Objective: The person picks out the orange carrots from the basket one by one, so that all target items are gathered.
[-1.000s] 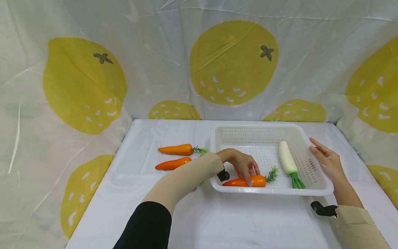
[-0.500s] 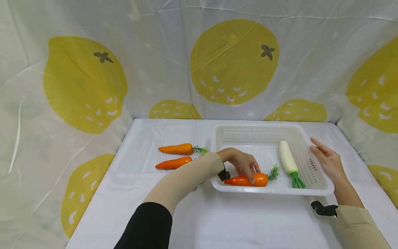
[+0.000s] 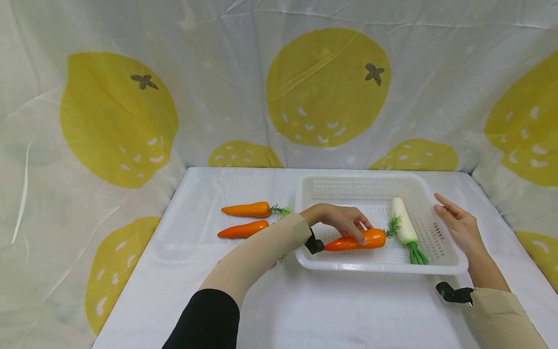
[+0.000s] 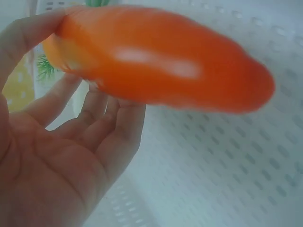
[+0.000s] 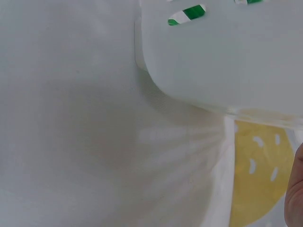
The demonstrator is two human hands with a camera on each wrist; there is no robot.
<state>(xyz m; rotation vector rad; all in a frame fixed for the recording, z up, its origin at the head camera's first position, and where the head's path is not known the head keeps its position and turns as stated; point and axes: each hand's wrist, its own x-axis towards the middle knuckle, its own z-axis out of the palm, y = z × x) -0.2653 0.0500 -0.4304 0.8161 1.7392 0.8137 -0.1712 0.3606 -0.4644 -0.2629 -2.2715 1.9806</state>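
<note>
My left hand (image 3: pixel 342 220) pinches an orange carrot (image 3: pixel 376 238) between thumb and fingers, inside the white plastic basket (image 3: pixel 383 267). In the left wrist view the carrot (image 4: pixel 170 61) appears lifted off the perforated floor, its tapered end pointing away from the fingers. Its green top reaches a white radish (image 3: pixel 403 223) with green stems, which lies at the basket's right. At the basket's right wall, my right hand (image 3: pixel 462 228) touches the outside with fingers extended. Only a sliver of that hand (image 5: pixel 296 189) enters the right wrist view.
Two more carrots, an upper one (image 3: pixel 248 209) and a lower one (image 3: pixel 241 230), lie on the white cloth left of the basket. My left forearm (image 3: pixel 259 254) crosses in front and partly covers the lower carrot. A lemon-print curtain (image 3: pixel 218 97) stands behind the table.
My left hand has raised the carrot from beside the basket's front wall and shifted it back and to the right. The right hand stays in place.
</note>
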